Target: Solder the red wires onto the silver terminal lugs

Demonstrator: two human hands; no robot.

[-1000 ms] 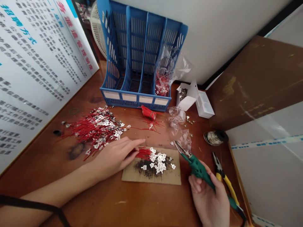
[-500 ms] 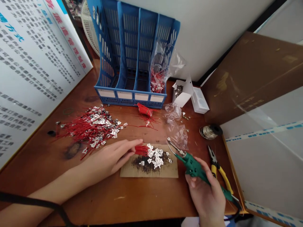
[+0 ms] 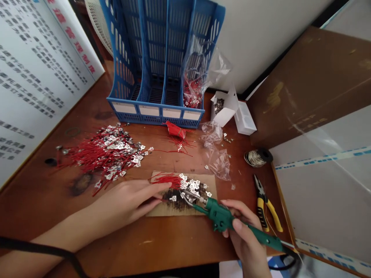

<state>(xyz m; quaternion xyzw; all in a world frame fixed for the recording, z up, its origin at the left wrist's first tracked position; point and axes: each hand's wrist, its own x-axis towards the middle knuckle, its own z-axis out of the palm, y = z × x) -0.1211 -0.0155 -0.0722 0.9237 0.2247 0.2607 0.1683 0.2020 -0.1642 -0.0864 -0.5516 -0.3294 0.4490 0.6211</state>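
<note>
On the cardboard sheet (image 3: 155, 210), our left hand (image 3: 124, 202) lies with fingers together on the red-wired terminals (image 3: 174, 181), pinching or not we cannot tell; our right hand (image 3: 243, 235) clasps a green soldering iron (image 3: 222, 218), its tip over them.

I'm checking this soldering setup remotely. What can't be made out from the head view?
Head view:
- Tip of the soldering iron: too small among the metal terminals to tell whether it touches one.
- Ends of the red wires: hidden by the left hand.
- Iron's cord: cut off by the lower edge.
- Parts in the white box: too small to identify.
</note>
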